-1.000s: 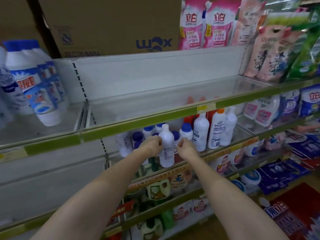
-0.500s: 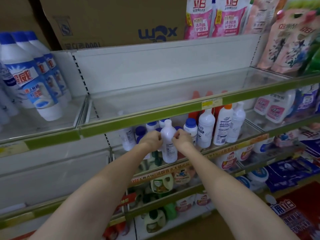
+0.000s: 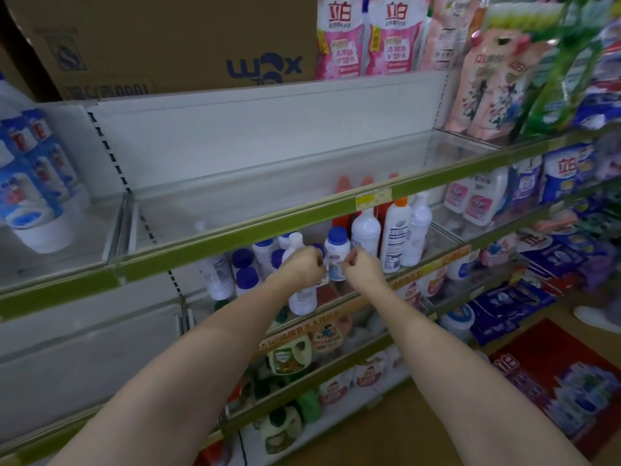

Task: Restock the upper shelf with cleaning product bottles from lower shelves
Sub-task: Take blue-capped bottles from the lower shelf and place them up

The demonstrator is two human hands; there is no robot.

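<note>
My left hand (image 3: 304, 267) grips a white bottle with a white cap (image 3: 302, 299) on the lower shelf (image 3: 433, 264), just under the green rail of the upper shelf (image 3: 208, 245). My right hand (image 3: 363, 267) is beside it, its curled fingers on the right side of a white bottle with a blue cap (image 3: 337, 253). More blue-capped bottles (image 3: 247, 279) stand to the left of my hands. Taller white bottles (image 3: 365, 230) and an orange-capped one (image 3: 395, 235) stand to the right. The upper shelf section above my hands holds nothing I can see.
Large white and blue bottles (image 3: 30, 193) fill the upper shelf's left section. A cardboard box (image 3: 174, 45) and pink refill pouches (image 3: 366, 38) sit on top. Packets crowd the right shelves (image 3: 557, 176). Lower shelves hold green bottles (image 3: 289, 358). A red mat (image 3: 554, 375) lies on the floor.
Both hands were on the white-capped bottle. My right hand has let go and shifted right to the blue-capped bottle. My view has moved closer and tilted up slightly.
</note>
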